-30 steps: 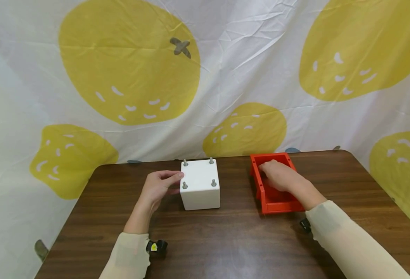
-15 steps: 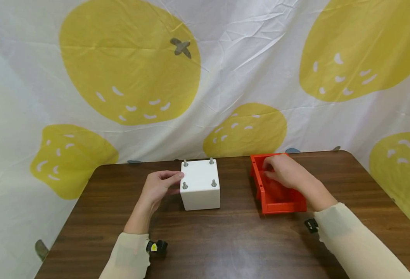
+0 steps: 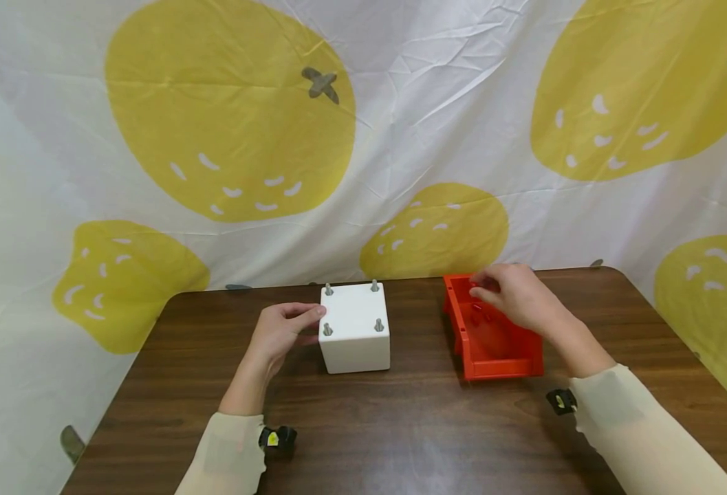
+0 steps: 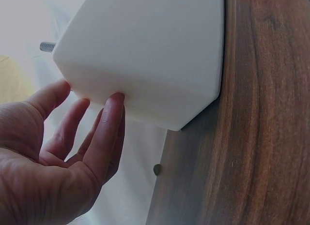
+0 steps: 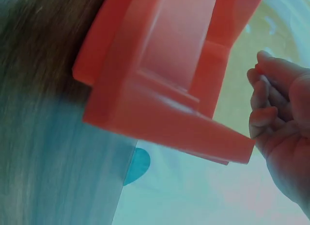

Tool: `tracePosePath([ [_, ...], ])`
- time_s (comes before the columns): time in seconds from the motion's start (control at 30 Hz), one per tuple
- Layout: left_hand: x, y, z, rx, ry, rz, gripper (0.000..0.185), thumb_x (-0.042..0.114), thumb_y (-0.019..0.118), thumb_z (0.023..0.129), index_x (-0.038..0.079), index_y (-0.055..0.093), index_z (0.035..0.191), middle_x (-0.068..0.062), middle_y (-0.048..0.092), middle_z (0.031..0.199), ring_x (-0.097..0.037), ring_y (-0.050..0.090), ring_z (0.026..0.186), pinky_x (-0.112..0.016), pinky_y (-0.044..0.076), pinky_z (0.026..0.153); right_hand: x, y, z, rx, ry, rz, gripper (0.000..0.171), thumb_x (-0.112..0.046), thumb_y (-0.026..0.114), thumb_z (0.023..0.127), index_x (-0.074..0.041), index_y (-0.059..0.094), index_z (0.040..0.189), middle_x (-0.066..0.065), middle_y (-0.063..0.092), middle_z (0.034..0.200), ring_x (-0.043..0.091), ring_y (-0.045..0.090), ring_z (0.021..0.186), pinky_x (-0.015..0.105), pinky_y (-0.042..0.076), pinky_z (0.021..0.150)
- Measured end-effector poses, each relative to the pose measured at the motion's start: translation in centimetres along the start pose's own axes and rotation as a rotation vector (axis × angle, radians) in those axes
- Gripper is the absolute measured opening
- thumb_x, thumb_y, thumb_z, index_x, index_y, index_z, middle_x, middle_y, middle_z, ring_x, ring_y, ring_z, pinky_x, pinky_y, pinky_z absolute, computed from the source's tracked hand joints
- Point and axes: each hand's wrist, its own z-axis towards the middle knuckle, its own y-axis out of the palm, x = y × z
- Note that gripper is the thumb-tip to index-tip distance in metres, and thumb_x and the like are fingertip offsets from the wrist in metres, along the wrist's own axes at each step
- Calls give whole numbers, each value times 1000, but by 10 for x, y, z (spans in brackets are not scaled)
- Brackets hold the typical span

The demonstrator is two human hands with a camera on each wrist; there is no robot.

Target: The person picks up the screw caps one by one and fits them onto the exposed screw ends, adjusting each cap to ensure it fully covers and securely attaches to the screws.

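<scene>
The right hand (image 3: 514, 297) is lifting toward 12 o'clock over the red bin (image 3: 493, 344), fingers curled, contents untellable. The left hand (image 3: 279, 331) is touching the white block's (image 3: 355, 328) 9 o'clock side, fingers relaxed. The bin's long axis is running 12 to 6 on the bench (image 3: 400, 426).

A white cube (image 3: 355, 330) with grey metal studs (image 3: 328, 330) at its corners is seen on a dark brown, wood-grained table (image 3: 400, 426). An orange-red bin (image 3: 493, 344) is seen beside it, its inside the same orange-red; in the right wrist view it appears a paler red. A white, creased cloth (image 3: 400, 103) is hung behind, printed with large mustard-yellow fruit shapes flecked with white dashes; one is marked with a grey-brown stalk. Cream sleeves (image 3: 230, 454) are worn on both arms. A small black item with a yellow spot (image 3: 274, 437) is seen at each wrist.
</scene>
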Motion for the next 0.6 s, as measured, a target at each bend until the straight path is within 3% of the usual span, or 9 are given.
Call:
tracePosePath([
  [0.3, 0, 0, 1, 1, -3, -7, 35, 17, 82, 97, -6, 75, 123, -20, 71, 126, -23, 73, 99, -41, 66, 83, -6, 0, -2, 101, 10, 136, 16, -10, 83, 95, -4, 73, 106, 2, 72, 90, 20, 66, 84, 39, 59, 76],
  [0.6, -1, -1, 1, 2, -12, -8, 33, 17, 82, 97, -5, 75, 122, -19, 71, 126, -25, 73, 100, -41, 67, 82, -14, -1, -2, 123, 26, 194, 15, -14, 81, 97, -7, 76, 110, 1, 71, 92, 18, 63, 84, 28, 55, 72],
])
